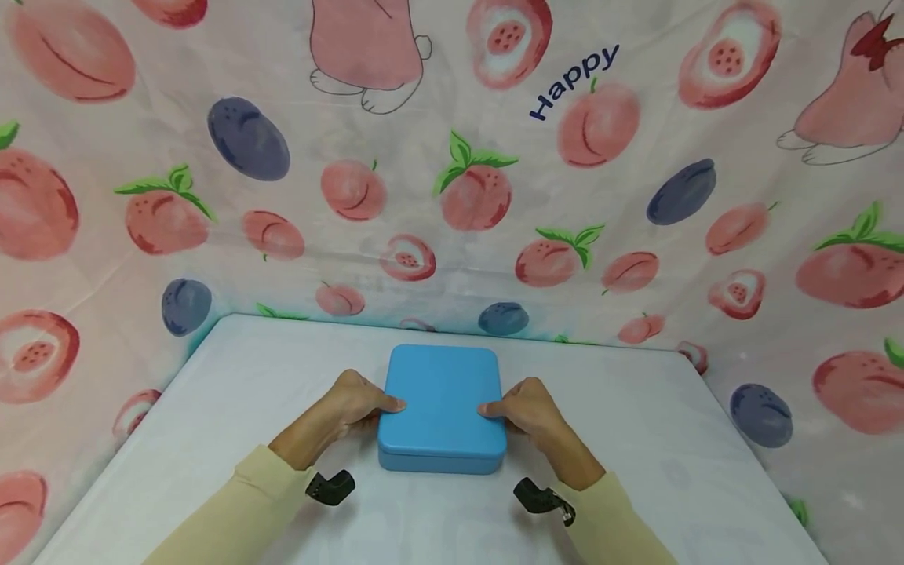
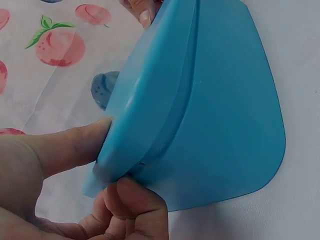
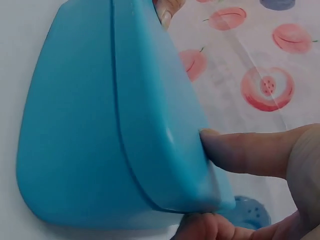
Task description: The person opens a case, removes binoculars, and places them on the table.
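A blue lidded box [image 1: 441,404] with rounded corners rests on the white table. Its lid [image 2: 125,100] sits over the body [image 3: 70,130], and a dark seam runs between them in both wrist views. My left hand [image 1: 360,402] grips the lid's left side, thumb on top and curled fingers against its lower edge. From the opposite side my right hand [image 1: 526,408] holds the lid the same way, thumb pressed on the top, fingers bent at the rim. Whatever the box contains is hidden.
The white table [image 1: 282,353] ends at a cloth backdrop [image 1: 424,298] printed with peaches and plums, which also rises at both sides. Black camera mounts, a left one [image 1: 330,487] and a right one [image 1: 537,497], stick out from the sleeves.
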A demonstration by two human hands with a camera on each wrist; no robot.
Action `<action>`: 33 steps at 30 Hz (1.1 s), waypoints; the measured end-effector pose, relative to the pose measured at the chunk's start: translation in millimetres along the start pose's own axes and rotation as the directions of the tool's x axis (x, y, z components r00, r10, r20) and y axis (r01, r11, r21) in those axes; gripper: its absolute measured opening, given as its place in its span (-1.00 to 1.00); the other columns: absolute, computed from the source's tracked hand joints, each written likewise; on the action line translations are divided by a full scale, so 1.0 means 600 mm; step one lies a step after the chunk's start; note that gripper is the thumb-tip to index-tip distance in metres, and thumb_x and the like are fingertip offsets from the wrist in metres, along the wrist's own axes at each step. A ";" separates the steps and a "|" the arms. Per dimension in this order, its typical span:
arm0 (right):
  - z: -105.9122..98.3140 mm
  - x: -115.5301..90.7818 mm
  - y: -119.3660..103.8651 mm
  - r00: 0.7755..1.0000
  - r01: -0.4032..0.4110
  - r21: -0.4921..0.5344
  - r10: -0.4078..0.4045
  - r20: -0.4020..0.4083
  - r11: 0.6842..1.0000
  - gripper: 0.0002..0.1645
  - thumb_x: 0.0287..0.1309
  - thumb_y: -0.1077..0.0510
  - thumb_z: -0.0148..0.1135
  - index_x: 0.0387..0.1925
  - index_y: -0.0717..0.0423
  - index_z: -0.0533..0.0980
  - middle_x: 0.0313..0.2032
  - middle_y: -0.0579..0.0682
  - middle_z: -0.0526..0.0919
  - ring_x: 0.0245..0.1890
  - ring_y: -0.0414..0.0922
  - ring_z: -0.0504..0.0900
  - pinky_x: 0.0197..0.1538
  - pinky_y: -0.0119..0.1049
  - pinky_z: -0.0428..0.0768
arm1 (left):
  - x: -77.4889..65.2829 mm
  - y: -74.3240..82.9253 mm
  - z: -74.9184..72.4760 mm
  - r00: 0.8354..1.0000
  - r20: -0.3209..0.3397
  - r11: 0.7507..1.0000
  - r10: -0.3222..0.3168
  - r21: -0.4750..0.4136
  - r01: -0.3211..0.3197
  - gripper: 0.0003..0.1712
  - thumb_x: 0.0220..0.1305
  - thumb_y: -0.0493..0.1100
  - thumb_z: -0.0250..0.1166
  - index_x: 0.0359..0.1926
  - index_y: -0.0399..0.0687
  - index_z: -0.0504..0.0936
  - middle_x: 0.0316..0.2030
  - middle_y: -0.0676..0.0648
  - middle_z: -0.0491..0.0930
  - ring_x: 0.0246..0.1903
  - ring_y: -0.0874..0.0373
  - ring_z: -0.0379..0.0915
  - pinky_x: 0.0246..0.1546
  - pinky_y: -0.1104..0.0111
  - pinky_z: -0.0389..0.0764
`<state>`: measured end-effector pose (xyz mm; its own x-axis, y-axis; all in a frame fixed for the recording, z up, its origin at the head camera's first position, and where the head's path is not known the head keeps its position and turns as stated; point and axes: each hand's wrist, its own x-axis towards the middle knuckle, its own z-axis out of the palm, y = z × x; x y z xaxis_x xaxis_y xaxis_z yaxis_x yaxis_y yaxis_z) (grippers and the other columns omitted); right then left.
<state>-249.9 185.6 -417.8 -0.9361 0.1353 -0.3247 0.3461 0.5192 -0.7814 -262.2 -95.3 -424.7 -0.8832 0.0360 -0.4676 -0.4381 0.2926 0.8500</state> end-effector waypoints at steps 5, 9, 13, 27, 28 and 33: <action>-0.003 -0.002 -0.017 1.000 0.001 -0.081 -0.001 0.004 0.997 -0.42 0.01 0.14 0.63 -0.69 0.04 0.31 -0.68 -0.08 0.33 -0.58 -0.11 0.40 -0.52 -0.31 0.34 | 0.000 0.010 -0.006 1.000 -0.007 1.000 0.002 0.007 -0.002 -0.55 0.08 -0.23 0.61 -0.17 -0.34 0.54 -0.43 -0.08 0.51 -0.48 0.14 0.45 -0.48 0.39 0.56; -0.007 -0.005 -0.022 1.000 0.002 -0.061 -0.001 0.021 0.998 -0.36 0.02 0.15 0.62 -0.73 0.01 0.25 -0.72 -0.09 0.28 -0.62 -0.11 0.37 -0.53 -0.31 0.31 | 0.001 0.019 -0.009 1.000 -0.002 1.000 0.015 0.015 -0.015 -0.57 0.09 -0.21 0.61 -0.19 -0.33 0.55 -0.47 -0.07 0.50 -0.50 0.12 0.43 -0.49 0.38 0.53; -0.013 -0.010 -0.020 1.000 0.005 -0.049 -0.004 0.020 0.999 -0.51 0.06 0.15 0.59 -0.64 0.11 0.38 -0.62 -0.03 0.39 -0.54 -0.08 0.47 -0.44 -0.27 0.48 | 0.000 0.019 -0.009 1.000 0.020 1.000 -0.010 0.004 0.010 -0.59 0.09 -0.20 0.62 -0.21 -0.31 0.57 -0.49 -0.07 0.50 -0.52 0.14 0.45 -0.50 0.42 0.56; -0.021 -0.030 -0.034 0.999 0.047 -0.011 -0.047 0.003 0.999 -0.63 0.11 0.13 0.57 -0.32 0.25 0.52 -0.39 0.07 0.53 -0.43 -0.05 0.58 -0.11 0.04 0.68 | -0.023 0.018 -0.024 1.000 0.023 1.000 0.014 -0.028 -0.013 -0.60 0.12 -0.16 0.61 -0.22 -0.37 0.64 -0.49 -0.08 0.49 -0.54 0.15 0.43 -0.51 0.45 0.57; -0.021 -0.031 -0.034 0.999 0.053 0.002 -0.053 -0.001 0.999 -0.63 0.11 0.14 0.57 -0.30 0.26 0.53 -0.37 0.08 0.54 -0.43 -0.05 0.58 -0.16 -0.03 0.70 | -0.024 0.020 -0.025 1.000 0.019 0.999 0.012 -0.033 -0.012 -0.61 0.11 -0.17 0.61 -0.22 -0.37 0.65 -0.48 -0.08 0.49 -0.54 0.15 0.43 -0.51 0.45 0.57; -0.019 -0.037 -0.034 0.996 0.084 0.058 -0.082 -0.029 0.995 -0.64 0.11 0.20 0.57 -0.23 0.30 0.55 -0.28 0.11 0.56 -0.45 -0.06 0.55 -0.31 -0.26 0.70 | -0.031 0.022 -0.029 1.000 0.011 0.999 0.018 -0.045 -0.018 -0.56 0.11 -0.18 0.62 -0.16 -0.38 0.61 -0.42 -0.10 0.50 -0.52 0.15 0.43 -0.50 0.46 0.60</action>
<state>-236.6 181.9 -388.6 -0.9629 0.1168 -0.2435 0.2694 0.4788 -0.8356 -254.4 -108.7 -400.2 -0.8891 0.0522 -0.4546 -0.4293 0.2487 0.8682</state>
